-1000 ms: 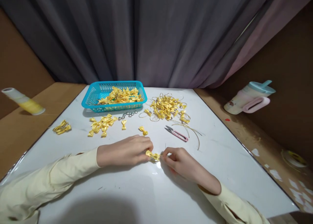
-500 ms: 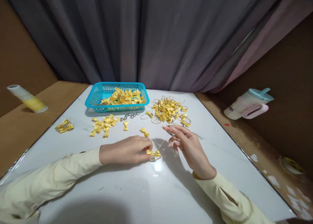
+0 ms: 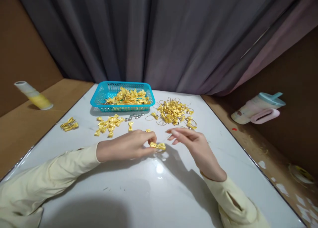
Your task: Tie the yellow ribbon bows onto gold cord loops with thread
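The left hand (image 3: pixel 129 145), near the middle of the frame, had its thumb and fingers clamped on the left end of a yellow bow (image 3: pixel 160 146), which lay just below the frame's centre, its other end free. The right hand (image 3: pixel 196 145), just right of centre, was raised close by and apart from the bow, its fingertips near one another; whether they gripped a thread could not be told.

Both hands were over a white table (image 3: pixel 159 195). At upper centre-left stood a blue basket (image 3: pixel 121 107) with yellow pieces in it. To its right, above the right hand, lay a pile of bows (image 3: pixel 174 111) with thin loops. Silver beads (image 3: pixel 134 116) sat just below the basket, and loose bows (image 3: pixel 109 124) lay left of centre. A spool (image 3: pixel 41 101) leaned at the left edge; a cup (image 3: pixel 248 112) tilted at the right.
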{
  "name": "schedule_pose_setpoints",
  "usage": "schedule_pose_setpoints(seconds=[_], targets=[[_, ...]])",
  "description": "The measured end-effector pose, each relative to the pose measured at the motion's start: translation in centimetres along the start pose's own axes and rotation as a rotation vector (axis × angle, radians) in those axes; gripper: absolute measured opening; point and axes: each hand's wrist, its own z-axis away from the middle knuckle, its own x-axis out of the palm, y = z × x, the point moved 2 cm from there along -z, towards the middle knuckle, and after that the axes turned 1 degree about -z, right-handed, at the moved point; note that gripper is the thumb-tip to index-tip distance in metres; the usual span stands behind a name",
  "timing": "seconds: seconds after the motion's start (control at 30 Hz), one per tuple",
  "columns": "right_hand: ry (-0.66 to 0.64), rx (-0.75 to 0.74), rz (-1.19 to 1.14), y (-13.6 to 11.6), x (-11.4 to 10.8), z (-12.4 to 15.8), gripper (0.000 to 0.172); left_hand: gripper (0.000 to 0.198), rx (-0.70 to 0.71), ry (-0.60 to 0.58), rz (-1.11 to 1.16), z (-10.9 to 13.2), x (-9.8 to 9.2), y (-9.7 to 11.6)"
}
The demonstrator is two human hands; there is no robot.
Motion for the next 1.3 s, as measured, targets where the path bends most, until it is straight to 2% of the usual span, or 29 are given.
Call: schedule_pose_setpoints(seconds=[0.07, 0.13, 0.3, 0.4, 0.53, 0.63, 0.7, 0.77, 0.9, 0.97, 1.1, 1.17, 1.3], targets=[[-0.053, 0.015, 0.185, 0.2, 0.9, 0.4, 0.027, 0.018, 0.001, 0.022, 0.011, 0.1, -0.1, 0.1], [-0.136, 0.037, 0.250, 0.7, 1.6, 0.6, 0.028, 0.016, 0.015, 0.039, 0.023, 0.2, -0.2, 0.3], [-0.189, 0.085, 0.128, 1.8, 2.1, 0.7, 0.028, 0.015, 0.009, 0.036, 0.076, 0.2, 0.0, 0.6], [-0.160, 0.114, 0.035, 1.7, 2.0, 0.8, 0.027, 0.024, -0.065, -0.026, 0.259, 0.1, 0.0, 0.6], [-0.093, 0.122, -0.021, 1.2, 1.9, 0.9, 0.030, 0.029, -0.227, -0.092, 0.641, -0.3, 0.0, 0.5], [0.006, 0.101, -0.007, 1.1, 1.8, 0.9, 0.031, 0.031, -0.247, -0.129, 0.861, -0.2, 0.4, 0.6], [0.054, 0.083, 0.005, 1.1, 1.7, 0.9, 0.031, 0.033, -0.271, -0.142, 0.925, 0.0, 0.7, 0.6], [0.070, 0.079, 0.006, 1.1, 1.7, 0.9, 0.028, 0.032, -0.318, -0.107, 0.863, 0.2, 0.9, 0.5], [0.019, 0.093, -0.005, 1.0, 1.8, 1.1, 0.021, 0.031, -0.308, 0.045, 0.490, 0.1, 0.6, 0.1], [-0.022, 0.093, -0.016, 1.0, 2.0, 1.3, 0.020, 0.037, -0.262, 0.034, 0.412, -0.2, 0.6, 0.2], [-0.076, 0.085, -0.034, 1.2, 2.1, 1.2, 0.023, 0.039, -0.175, -0.027, 0.432, -0.6, 0.9, 0.8], [-0.093, 0.017, 0.017, 1.4, 2.0, 1.0, 0.024, 0.038, -0.162, -0.015, 0.447, -0.6, 1.0, 0.9], [-0.093, -0.274, 0.272, 1.3, 1.4, 0.9, 0.019, 0.041, -0.196, 0.025, 0.462, -0.6, 1.1, 0.7]])
